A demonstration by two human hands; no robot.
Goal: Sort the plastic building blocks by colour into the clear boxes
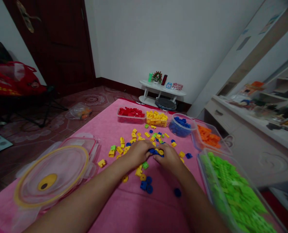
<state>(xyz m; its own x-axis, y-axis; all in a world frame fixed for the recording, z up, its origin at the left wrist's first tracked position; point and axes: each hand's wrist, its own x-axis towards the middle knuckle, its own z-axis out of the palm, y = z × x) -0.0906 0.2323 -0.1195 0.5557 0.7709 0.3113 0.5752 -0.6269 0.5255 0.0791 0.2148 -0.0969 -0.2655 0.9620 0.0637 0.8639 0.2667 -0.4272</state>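
Over the middle of the pink-covered table [119,207], my left hand [139,152] and my right hand [167,154] meet with fingers closed on blue toy building blocks [155,151], with a yellow round piece among them. My fingers hide part of what they hold, so I cannot tell how the pieces join. Loose yellow blocks [120,150] lie around both hands. Nearer to me sit several blue round pieces [149,189] and a yellow block [138,171]. A small green block [145,165] rests just below my left fingers.
Along the far side stand containers of red blocks [131,112], yellow blocks [156,118] and blue blocks [182,122]. Orange blocks [208,136] and green blocks [238,191] fill boxes at the right. Stacked clear lids [68,174] lie at the left. A drawer cabinet [221,113] stands beyond the right edge.
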